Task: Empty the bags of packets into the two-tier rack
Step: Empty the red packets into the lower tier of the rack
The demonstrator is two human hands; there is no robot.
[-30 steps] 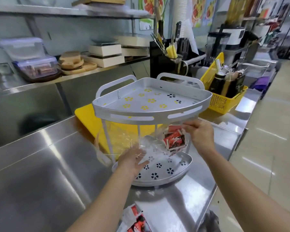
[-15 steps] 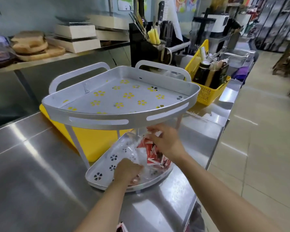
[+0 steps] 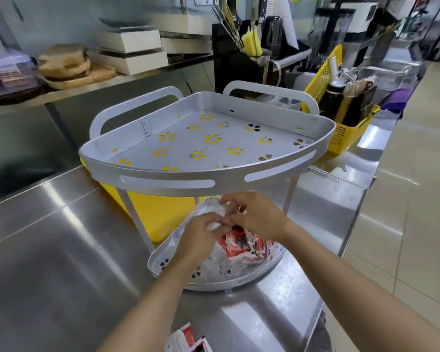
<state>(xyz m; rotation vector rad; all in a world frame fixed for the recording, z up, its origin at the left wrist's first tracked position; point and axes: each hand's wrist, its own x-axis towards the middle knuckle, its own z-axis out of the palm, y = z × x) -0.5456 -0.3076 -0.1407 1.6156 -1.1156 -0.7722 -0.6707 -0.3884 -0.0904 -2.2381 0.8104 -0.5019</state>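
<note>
A grey two-tier corner rack (image 3: 168, 182) with flower-shaped holes stands on the steel counter. Its top shelf holds nothing. A clear plastic bag (image 3: 210, 212) of red and white packets (image 3: 235, 247) rests in the lower tier (image 3: 160, 265). My left hand (image 3: 201, 237) and my right hand (image 3: 257, 217) meet over that tier, both pinching the crumpled top of the bag. More red and white packets (image 3: 186, 341) lie at the near edge of the counter, partly cut off by the frame.
A yellow board (image 3: 148, 209) lies behind the rack. To the right stands a yellow basket (image 3: 346, 138) with bottles, and a black utensil holder (image 3: 239, 59) behind. A back shelf carries white boxes (image 3: 132, 49) and wooden boards (image 3: 69, 67). The counter edge (image 3: 351, 237) drops to tiled floor on the right.
The bag has come down into the lower tier. Both hands have drawn together at the bag's top. The camera has tilted further down onto the rack.
</note>
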